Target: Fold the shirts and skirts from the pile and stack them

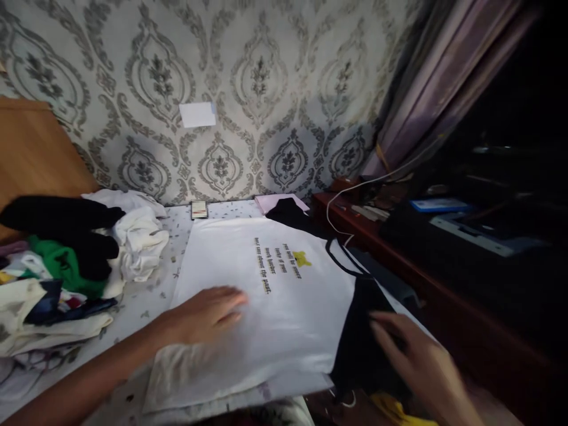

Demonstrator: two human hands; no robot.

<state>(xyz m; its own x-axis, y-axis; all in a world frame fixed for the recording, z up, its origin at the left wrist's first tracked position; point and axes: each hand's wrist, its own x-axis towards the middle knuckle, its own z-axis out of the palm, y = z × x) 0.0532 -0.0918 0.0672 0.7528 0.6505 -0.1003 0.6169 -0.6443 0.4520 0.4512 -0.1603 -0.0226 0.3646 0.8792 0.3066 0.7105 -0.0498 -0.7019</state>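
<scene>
A white T-shirt with black sleeves and a black neckband lies spread on the patterned sheet, its collar towards the right. Dark lettering and a yellow bear print show on its front. Over the lower part of the shirt is my left hand, fingers stretched out and holding nothing; whether it touches the cloth I cannot tell. My right hand is at the near black sleeve, slightly blurred, with thumb and fingers apart. The far black sleeve lies partly over a folded pink cloth.
A heap of mixed clothes, with a black garment and a green one, lies at the left beside a wooden headboard. A small box sits near the wall. On the right, a white cable crosses a dark red wooden cabinet.
</scene>
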